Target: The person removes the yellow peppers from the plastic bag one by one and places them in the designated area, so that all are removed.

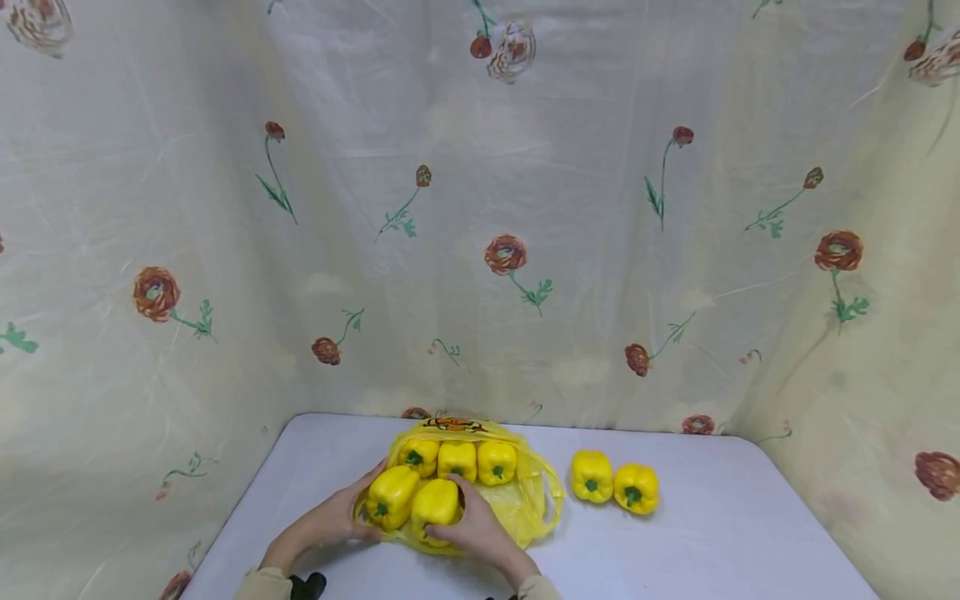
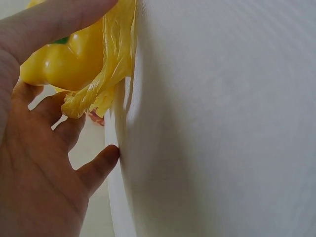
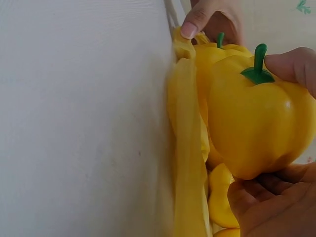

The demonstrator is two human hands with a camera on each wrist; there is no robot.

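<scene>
My right hand [image 1: 480, 527] grips a yellow bell pepper [image 1: 435, 504] from the side, thumb near its green stem and fingers beneath in the right wrist view. This pepper is over the near part of a yellow plastic bag [image 1: 517, 504] lying on its side. My left hand [image 1: 348, 508] holds the bag's left edge, its thumb [image 3: 190, 28] on the edge and its other fingers spread behind. Another yellow bell pepper [image 1: 392, 497] lies by that hand, partly hidden by the thumb in the left wrist view. Further inside, three yellow peppers [image 1: 457, 461] sit in a row.
Two more yellow bell peppers [image 1: 592, 477] stand side by side on the white table [image 1: 720, 533], right of the bag. A loose bag handle [image 1: 553, 500] points toward them. Flowered curtain [image 1: 450, 292] hangs behind the table and along both sides.
</scene>
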